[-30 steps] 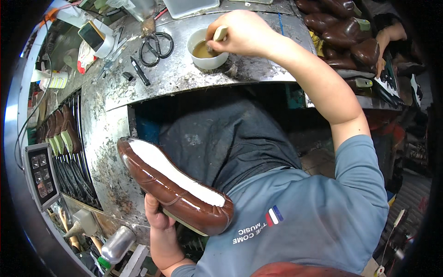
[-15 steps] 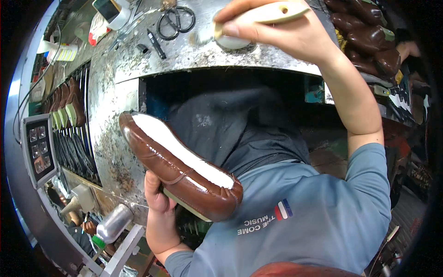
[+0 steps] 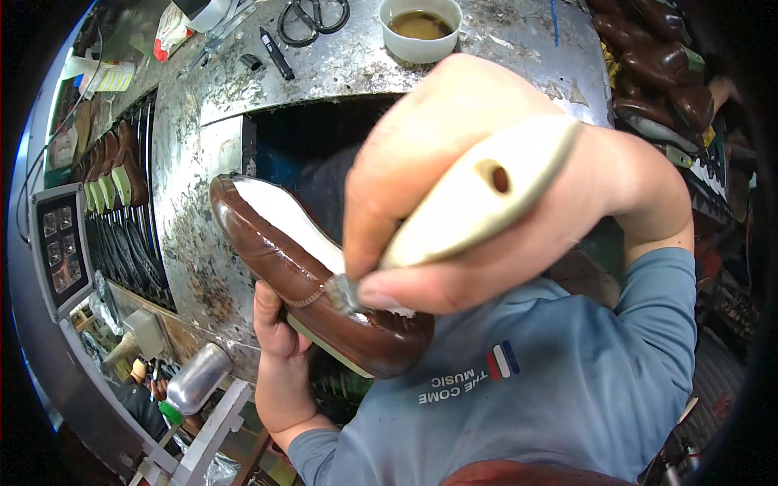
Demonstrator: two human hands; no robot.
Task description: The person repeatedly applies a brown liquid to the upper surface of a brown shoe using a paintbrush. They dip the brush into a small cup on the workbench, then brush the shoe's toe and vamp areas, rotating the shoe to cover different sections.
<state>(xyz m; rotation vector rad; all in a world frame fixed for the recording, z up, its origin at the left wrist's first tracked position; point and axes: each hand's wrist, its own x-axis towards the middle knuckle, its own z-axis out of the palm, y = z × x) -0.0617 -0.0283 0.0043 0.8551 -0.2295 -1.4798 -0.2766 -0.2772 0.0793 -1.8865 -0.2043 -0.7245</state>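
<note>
My left hand (image 3: 277, 328) grips a brown leather shoe upper (image 3: 275, 263) from below, fingers closed round its pale green last (image 3: 332, 352). The white underside (image 3: 271, 206) faces up, and the leather edge beside it shines wet. Closed round a cream-handled brush (image 3: 454, 215), my right hand (image 3: 413, 154) hovers over the upper and hides part of its white face. The grey bristles (image 3: 344, 296) touch the leather margin near the middle of the upper. Beyond this hand stands a white bowl (image 3: 417, 55) of brownish liquid.
Black scissors (image 3: 312, 20) and a black marker (image 3: 277, 53) lie on the stained metal bench (image 3: 194, 202). Brown shoes on lasts (image 3: 121, 174) fill a rack at left; more brown uppers (image 3: 656, 65) are piled at far right, near another person's hand (image 3: 719, 93). A metal bottle (image 3: 200, 374) sits lower left.
My right hand has brought the brush from the bowl down to the shoe upper, uncovering the bowl. My left hand still holds the upper in nearly the same place.
</note>
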